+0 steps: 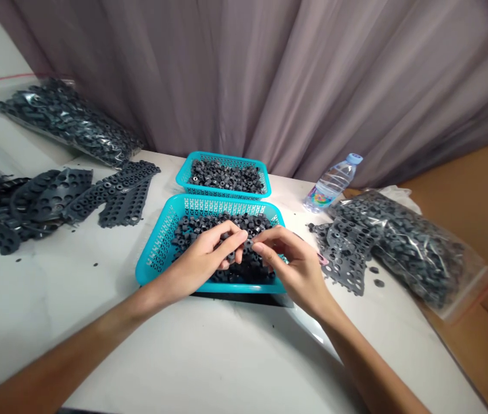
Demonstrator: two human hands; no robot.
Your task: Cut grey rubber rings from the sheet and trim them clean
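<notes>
Over the nearer turquoise basket point(157, 247), my two hands meet around a small dark grey ring-shaped rubber part point(248, 244). My left hand point(213, 247) is closed, its thumb and index finger pinched at the part's left side; more dark pieces show under its fingers. From the right, my right hand point(293, 259) pinches the same part between thumb and forefinger. Below both hands lie many loose dark grey rubber parts point(192, 227) in the basket. Whether the left palm holds further pieces is partly hidden.
Behind stands a second turquoise basket point(267, 181) of similar parts. Perforated rubber sheets lie left point(127, 201) and right point(347, 259). Filled plastic bags rest at far left point(66, 123) and right point(411, 247). A water bottle point(332, 184) stands tilted in view on the white table point(175, 351).
</notes>
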